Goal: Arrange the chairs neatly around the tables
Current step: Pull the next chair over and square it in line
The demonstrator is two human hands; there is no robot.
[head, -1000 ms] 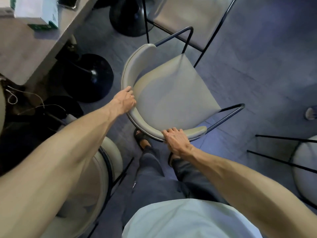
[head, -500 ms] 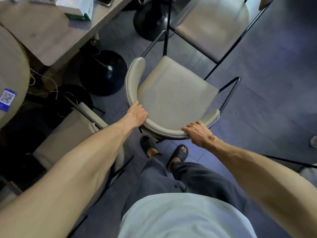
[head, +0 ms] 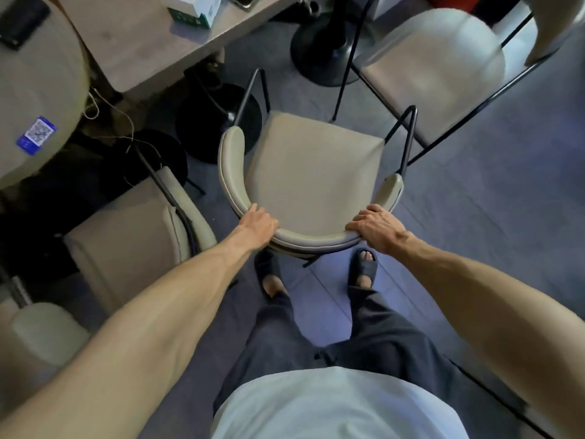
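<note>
Head view shows me mid-step, steering one beige armchair toward the rectangular table ahead-left, its front legs near the black pedestal base. I judge the next move needs a straight push that squares the seat to the table edge while clearing the neighbouring chair on the right and the chair on my left. It has a padded seat, curved backrest and thin black metal frame. My left hand and right hand each clasp the backrest rim, fingers curled over its top.
</note>
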